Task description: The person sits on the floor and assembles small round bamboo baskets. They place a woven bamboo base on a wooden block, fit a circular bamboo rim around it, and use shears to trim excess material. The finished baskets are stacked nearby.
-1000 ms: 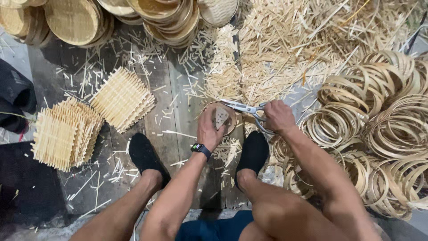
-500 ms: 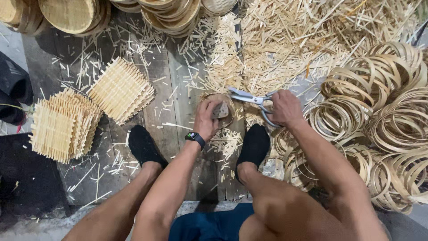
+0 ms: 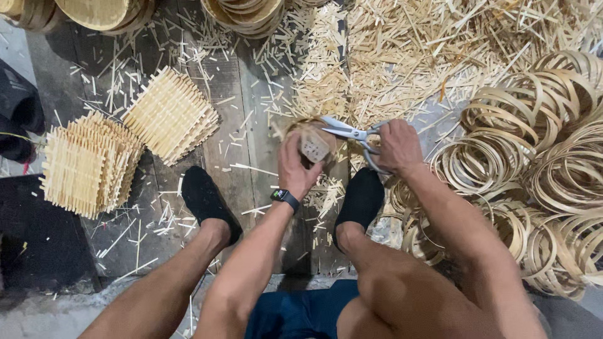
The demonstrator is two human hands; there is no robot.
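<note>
Two bare hands meet over a plank floor (image 3: 251,94) between the person's black-socked feet. One, the left hand (image 3: 296,168), wears a dark watch (image 3: 284,198) on its wrist and has its fingers curled tight around a small round woven basket piece (image 3: 312,139), holding it up just above the boards in front of the feet; the piece is blurred, so its weave cannot be made out. Its partner, the right hand (image 3: 396,145), is closed through the handles of a pair of metal scissors (image 3: 352,133), whose blades point left and reach the rim of the basket piece, touching or very nearly touching it. Whether the blades are parted or closed cannot be told. Beyond the hands lies a wide heap of pale bamboo offcuts (image 3: 414,56), with more slivers scattered across the boards. Right of the person, a big pile of thin bamboo hoops (image 3: 540,157) lies just beside the right arm. Left of the feet stand two stacks of square woven mats (image 3: 125,144), one leaning nearer the top, one lower, both well apart from the hands. Along the top edge sit stacked round baskets (image 3: 100,9).
</note>
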